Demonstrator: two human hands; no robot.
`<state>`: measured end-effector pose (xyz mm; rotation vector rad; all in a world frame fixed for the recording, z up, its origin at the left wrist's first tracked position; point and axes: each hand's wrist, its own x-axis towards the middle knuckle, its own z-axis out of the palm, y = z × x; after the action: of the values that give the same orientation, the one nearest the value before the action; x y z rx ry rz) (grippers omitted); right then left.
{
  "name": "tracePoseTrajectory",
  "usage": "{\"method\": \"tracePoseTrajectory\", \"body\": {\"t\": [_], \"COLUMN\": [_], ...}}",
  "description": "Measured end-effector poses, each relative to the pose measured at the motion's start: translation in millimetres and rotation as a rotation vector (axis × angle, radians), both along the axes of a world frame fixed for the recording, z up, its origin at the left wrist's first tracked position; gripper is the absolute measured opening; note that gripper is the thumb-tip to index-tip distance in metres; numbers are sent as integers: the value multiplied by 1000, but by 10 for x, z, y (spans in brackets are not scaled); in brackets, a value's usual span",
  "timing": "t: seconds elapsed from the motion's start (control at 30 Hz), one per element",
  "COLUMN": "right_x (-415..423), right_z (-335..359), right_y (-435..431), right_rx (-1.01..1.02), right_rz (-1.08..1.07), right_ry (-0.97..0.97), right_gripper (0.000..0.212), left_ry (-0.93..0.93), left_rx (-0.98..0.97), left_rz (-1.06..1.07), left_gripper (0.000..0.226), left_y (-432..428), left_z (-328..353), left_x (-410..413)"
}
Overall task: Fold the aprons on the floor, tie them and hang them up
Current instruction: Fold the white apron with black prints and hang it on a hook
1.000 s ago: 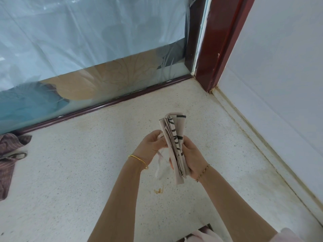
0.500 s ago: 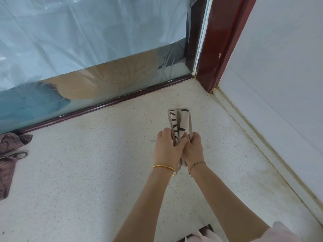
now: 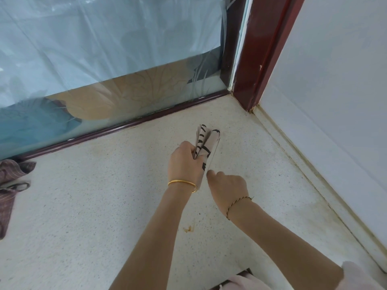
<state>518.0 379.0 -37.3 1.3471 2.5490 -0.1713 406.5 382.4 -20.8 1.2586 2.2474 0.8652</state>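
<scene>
Gripping folded apron [image 3: 206, 147] in left hand [image 3: 184, 164].

Two hands are in view, one left hand [image 3: 184, 164] and one right hand [image 3: 228, 189]. There are two cloth items: one folded patterned apron [image 3: 206, 143] and one dark striped cloth [image 3: 10, 185]. Two bracelets show: one gold bangle [image 3: 182, 182] and one braided cord [image 3: 236, 203]. One glass panel [image 3: 104, 49] meets one red door post [image 3: 261, 49].
</scene>
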Motion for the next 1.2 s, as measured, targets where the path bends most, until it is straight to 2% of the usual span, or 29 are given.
{"method": "tracePoseTrajectory", "body": {"t": [0.07, 0.17, 0.23, 0.3, 0.4, 0.5, 0.53, 0.6, 0.7, 0.8, 0.87, 1.0, 1.1, 1.17, 1.2], "right_x": [-62, -118, -100, -66, -41, -7, 10, 60, 143, 219, 264, 360, 428, 481, 515], "right_z": [137, 343, 449, 568, 689, 723, 723, 720, 657, 550, 478, 316, 183, 88, 33], "right_y": [11, 146, 280, 413, 572, 729, 782, 879, 980, 1054, 1094, 1177, 1174, 1151, 1126], "right_rx": [-1, -46, -128, -242, -331, -395, -427, -475, -592, -784, -944, -1250, -1368, -1389, -1405], "right_rz": [146, 373, 477, 473, 409, 365, 342, 281, 173, 51, -52, -270, -375, -488, -517], "right_ry": [-39, -139, -167, -76, 96, 200, 228, 256, 308, 390, 438, 556, 654, 798, 893], "right_gripper": [22, 20, 19, 23, 22, 20, 18, 19, 26, 31, 40, 25, 29, 21, 26], "left_ry": [99, 139, 132, 178, 108, -104, -133, -150, -211, -329, -331, -250, -254, -306, -367], "left_rx": [-74, -134, -159, -221, -245, -185, -170, -146, -108, -116, -84, -25, -3, 7, 8], "left_rz": [-92, -231, -328, -436, -497, -528, -542, -574, -604, -576, -583, -622, -599, -531, -487], "left_gripper": [14, 5, 14, 24, 36, 17, 10, 10, 20, 45, 50, 44, 34, 29, 27], "left_y": [13, 8, 7, 5, -14, -48, -55, -59, -54, -83, -100, -103, -84, -68, -66], "left_z": [-14, -2, 14, 54, 82, 60, 60, 56, 73, 81, 66, 70, 44, 27, 15], "left_x": [-14, -58, -104, -127, -128, -141, -155, -193, -251, -259, -240, -193, -188, -218, -238]}}
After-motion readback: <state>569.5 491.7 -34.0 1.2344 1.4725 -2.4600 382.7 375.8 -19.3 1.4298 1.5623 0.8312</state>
